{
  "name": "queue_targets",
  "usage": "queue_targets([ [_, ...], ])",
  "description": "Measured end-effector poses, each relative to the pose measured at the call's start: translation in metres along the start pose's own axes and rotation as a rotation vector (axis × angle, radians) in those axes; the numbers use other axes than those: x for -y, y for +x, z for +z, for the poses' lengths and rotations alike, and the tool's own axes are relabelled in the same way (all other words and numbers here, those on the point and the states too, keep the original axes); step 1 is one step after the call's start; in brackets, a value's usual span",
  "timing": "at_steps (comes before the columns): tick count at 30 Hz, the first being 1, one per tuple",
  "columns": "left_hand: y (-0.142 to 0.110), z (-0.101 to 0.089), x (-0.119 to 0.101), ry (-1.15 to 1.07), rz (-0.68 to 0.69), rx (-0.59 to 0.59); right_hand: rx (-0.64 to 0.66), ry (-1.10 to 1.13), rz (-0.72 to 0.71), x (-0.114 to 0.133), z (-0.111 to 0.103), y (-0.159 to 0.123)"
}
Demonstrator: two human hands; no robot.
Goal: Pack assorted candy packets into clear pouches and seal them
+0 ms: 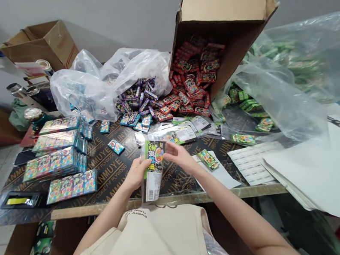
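Note:
A flat printed plastic bag (154,178), with a green, black and white front, is held tilted just over the table's front edge. My left hand (137,173) pinches its left side, thumb on the front. At the upper right edge of the bag, my right hand (179,157) has its fingers closed on the rim. Behind the hands lie more such printed bags (184,133) in a loose pile. A small green box (208,160) rests on white paper beside my right wrist. Small blue boxes (116,146) lie to the left of the hands.
Wrapped packs (55,163) are stacked at the left. Purple boxes (140,95) spill from a clear bag (83,79), and red boxes (187,87) from a tipped carton (221,5). Green boxes (247,101) sit under plastic at the right, near label sheets (257,163) and white paper (329,166).

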State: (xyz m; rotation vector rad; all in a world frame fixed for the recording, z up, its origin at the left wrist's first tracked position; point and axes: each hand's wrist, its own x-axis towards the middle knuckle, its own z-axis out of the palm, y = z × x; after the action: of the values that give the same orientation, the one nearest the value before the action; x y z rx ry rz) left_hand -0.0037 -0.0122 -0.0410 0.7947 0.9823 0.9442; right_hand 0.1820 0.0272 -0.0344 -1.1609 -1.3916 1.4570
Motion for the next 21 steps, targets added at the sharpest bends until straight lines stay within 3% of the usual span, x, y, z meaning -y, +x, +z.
queue_targets([
  [2,0.001,-0.001,0.0,0.123,0.051,-0.025,0.086,0.088,0.058,-0.005,0.006,-0.005],
  [6,0.005,-0.003,0.009,0.322,0.103,-0.107,-0.034,0.08,0.04,-0.004,0.01,-0.012],
  [10,0.012,-0.009,0.021,0.293,0.144,-0.182,0.252,0.182,0.188,-0.015,0.006,-0.021],
  [12,0.013,-0.013,0.027,0.267,0.141,-0.171,0.298,0.164,0.236,-0.028,0.004,-0.027],
  [15,0.009,-0.018,0.035,0.22,0.093,-0.044,0.193,0.101,0.225,-0.041,0.002,-0.032],
  [18,0.001,-0.018,0.041,0.209,0.053,0.036,0.095,0.138,0.168,-0.037,0.001,-0.028],
  [21,-0.003,-0.008,0.038,0.19,0.04,0.027,-0.17,0.237,0.095,-0.025,0.008,-0.019],
])
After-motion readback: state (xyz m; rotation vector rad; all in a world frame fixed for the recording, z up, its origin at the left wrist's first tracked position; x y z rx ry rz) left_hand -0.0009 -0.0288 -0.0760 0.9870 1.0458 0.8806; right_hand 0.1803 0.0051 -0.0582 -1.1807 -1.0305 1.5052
